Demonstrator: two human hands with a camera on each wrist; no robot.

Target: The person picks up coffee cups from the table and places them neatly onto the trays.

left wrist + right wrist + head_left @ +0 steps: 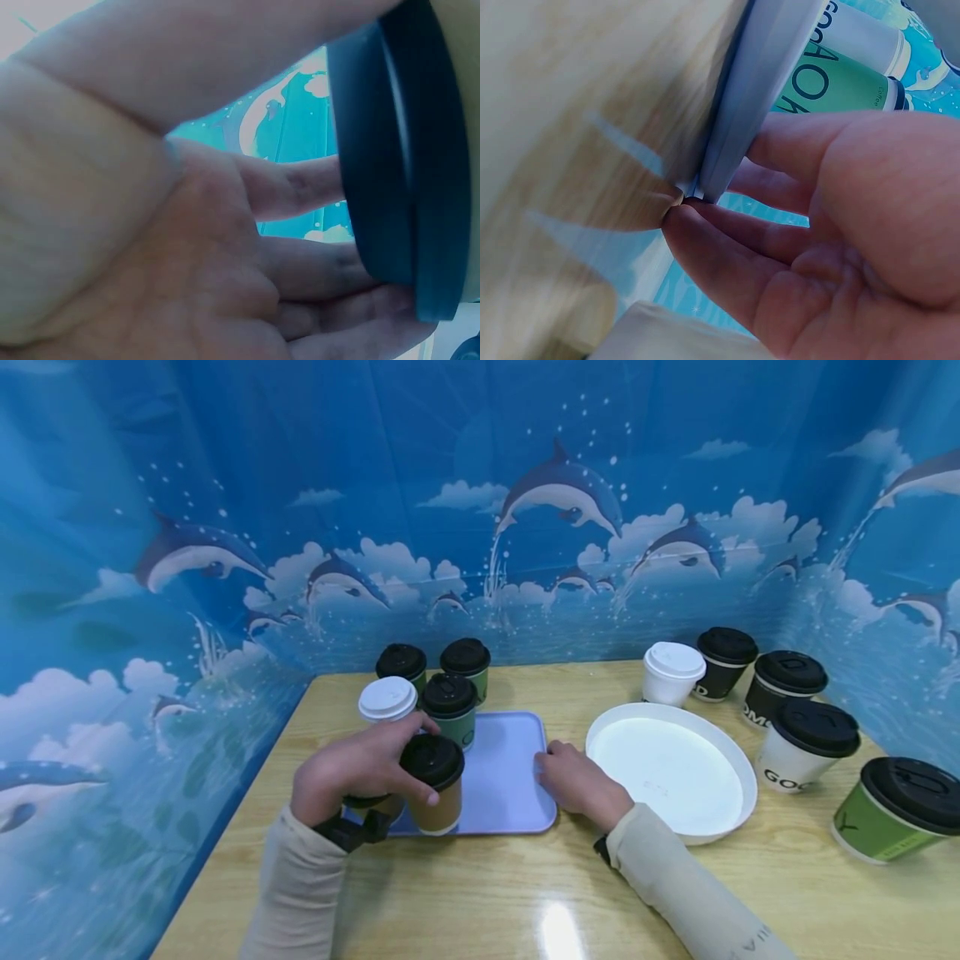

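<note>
My left hand (pixel 352 768) grips a brown paper cup (pixel 444 806) by its black lid, at the near edge of a lilac tray (pixel 506 777). Whether its base touches the tray I cannot tell. Just left of it, a second brown cup (pixel 386 808) is mostly hidden beneath that hand. In the left wrist view the dark lid (pixel 405 165) lies against the fingers. At the tray's right edge my right hand (pixel 577 781) pinches the rim, thumb on the upper side. A green cup (pixel 459 728) stands on the tray, beside a white-lidded cup (pixel 387 697).
Two black-lidded green cups (pixel 401 662) (pixel 467 662) stand behind. A round white tray (pixel 671 768) lies right of my right hand. Beyond it are a white cup (pixel 671 672), two black cups (pixel 720 668) (pixel 780 689), a white cup with black lid (pixel 798 752) and a green cup (pixel 885 818).
</note>
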